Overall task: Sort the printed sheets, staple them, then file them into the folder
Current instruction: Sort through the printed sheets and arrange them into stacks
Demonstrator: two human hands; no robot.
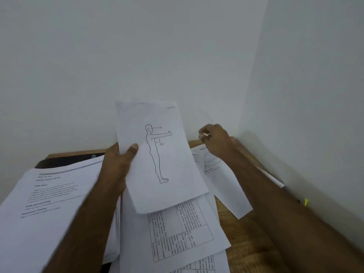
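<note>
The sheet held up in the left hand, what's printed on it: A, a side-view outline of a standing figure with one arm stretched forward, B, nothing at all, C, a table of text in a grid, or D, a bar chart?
A: the sheet that the left hand grips by its edge shows a standing figure outline, arm out, marked 90.

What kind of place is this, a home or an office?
Probably a desk in a study or office corner; home or office cannot be told. A wooden desk stands against plain white walls, covered with printed sheets, and a pen lies by the wall.
</note>
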